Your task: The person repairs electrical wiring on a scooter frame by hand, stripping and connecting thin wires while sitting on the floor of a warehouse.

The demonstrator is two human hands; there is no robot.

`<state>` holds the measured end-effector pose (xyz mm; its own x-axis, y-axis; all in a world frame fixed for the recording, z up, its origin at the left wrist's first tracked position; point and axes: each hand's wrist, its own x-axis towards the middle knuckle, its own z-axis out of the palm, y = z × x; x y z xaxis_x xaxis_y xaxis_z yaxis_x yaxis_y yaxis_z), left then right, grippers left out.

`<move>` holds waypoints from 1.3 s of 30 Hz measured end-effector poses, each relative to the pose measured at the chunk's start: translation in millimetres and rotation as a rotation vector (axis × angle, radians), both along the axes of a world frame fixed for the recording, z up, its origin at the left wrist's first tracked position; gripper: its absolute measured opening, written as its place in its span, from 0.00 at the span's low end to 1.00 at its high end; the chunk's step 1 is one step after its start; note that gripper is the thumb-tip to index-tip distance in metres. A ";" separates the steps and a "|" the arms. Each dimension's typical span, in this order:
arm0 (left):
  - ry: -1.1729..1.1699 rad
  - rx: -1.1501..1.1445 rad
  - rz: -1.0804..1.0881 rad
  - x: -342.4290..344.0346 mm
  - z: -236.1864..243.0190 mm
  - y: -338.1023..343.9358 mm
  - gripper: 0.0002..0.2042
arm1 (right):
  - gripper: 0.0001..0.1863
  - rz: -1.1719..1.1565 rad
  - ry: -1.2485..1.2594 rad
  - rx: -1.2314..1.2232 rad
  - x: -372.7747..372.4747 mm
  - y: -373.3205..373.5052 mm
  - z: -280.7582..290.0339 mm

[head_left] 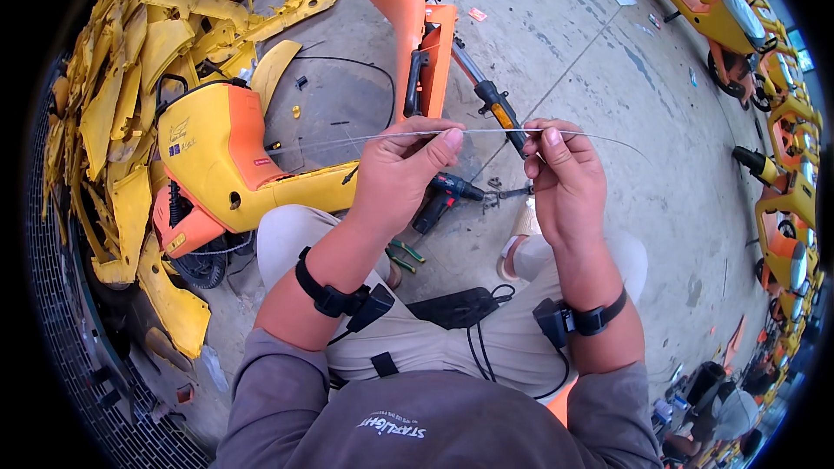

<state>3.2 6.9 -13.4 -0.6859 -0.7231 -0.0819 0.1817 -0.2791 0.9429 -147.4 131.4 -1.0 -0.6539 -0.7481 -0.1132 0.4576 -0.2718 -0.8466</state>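
Note:
A thin, pale wire stretches nearly level between my two hands. My left hand pinches it between thumb and forefinger, and my right hand pinches it a short way along. One free end curves past my right hand; on the other side the wire runs toward the yellow and orange scooter body. Beyond my hands stands the scooter's orange front panel, with a metal fork tube beside it. Below my left hand, a cordless drill lies on the floor.
Green-handled pliers lie between my feet. Yellow broken panels are heaped at the left. A black cable loops over the concrete floor. Parked scooters line the right side; a person is at the lower right.

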 end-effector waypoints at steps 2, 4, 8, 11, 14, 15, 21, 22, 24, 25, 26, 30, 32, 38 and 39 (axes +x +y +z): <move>0.013 0.010 -0.001 -0.7 -0.1 0.7 0.08 | 0.06 0.003 0.024 -0.022 -0.9 1.3 2.0; 0.027 0.020 -0.003 -1.5 0.2 1.0 0.08 | 0.07 0.008 0.046 -0.057 -3.1 2.0 0.5; 0.036 0.042 0.002 -1.3 0.4 -0.9 0.08 | 0.08 0.007 0.042 -0.097 -3.9 2.0 -0.4; 0.026 0.037 0.026 -1.0 0.8 -2.8 0.08 | 0.09 0.007 0.031 -0.047 -0.9 0.4 7.0; -0.009 -0.001 0.037 -0.2 2.3 -3.4 0.08 | 0.10 -0.014 0.002 0.003 -1.2 -0.1 7.9; -0.029 -0.025 0.030 -0.2 3.2 -3.3 0.08 | 0.10 -0.015 0.003 0.003 -3.3 0.6 5.5; -0.021 -0.046 0.027 1.3 4.0 -4.3 0.08 | 0.09 -0.040 0.061 0.040 -10.9 1.0 -2.7; -0.021 -0.046 0.027 1.5 4.2 -4.4 0.08 | 0.09 -0.033 0.071 0.017 -12.1 1.7 -2.2; -0.027 -0.032 0.029 2.0 4.4 -4.5 0.08 | 0.08 -0.026 0.081 -0.006 -13.4 2.2 -1.9; -0.027 -0.032 0.029 2.1 4.5 -4.7 0.08 | 0.08 -0.022 0.083 -0.025 -13.9 2.1 -1.9; -0.020 -0.025 0.033 1.9 4.6 -4.7 0.08 | 0.08 -0.018 0.085 -0.043 -14.5 2.6 -1.9; -0.015 0.009 0.037 1.4 5.8 -4.7 0.08 | 0.08 -0.009 0.097 -0.069 -18.3 5.7 -2.0; 0.004 0.023 0.042 1.8 4.5 -5.3 0.08 | 0.08 0.010 0.081 -0.116 -19.2 6.3 0.8; 0.062 0.022 0.042 2.2 2.0 -7.6 0.09 | 0.10 0.041 0.041 -0.184 -24.1 9.9 2.1; 0.071 0.023 0.042 2.3 1.9 -7.9 0.09 | 0.10 0.041 0.040 -0.183 -22.9 8.9 4.3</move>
<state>5.5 -1.0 -11.5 -0.6596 -0.7499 -0.0512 0.2597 -0.2912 0.9207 -170.3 140.3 3.3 -0.6234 -0.7801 0.0532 0.4383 -0.4050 -0.8024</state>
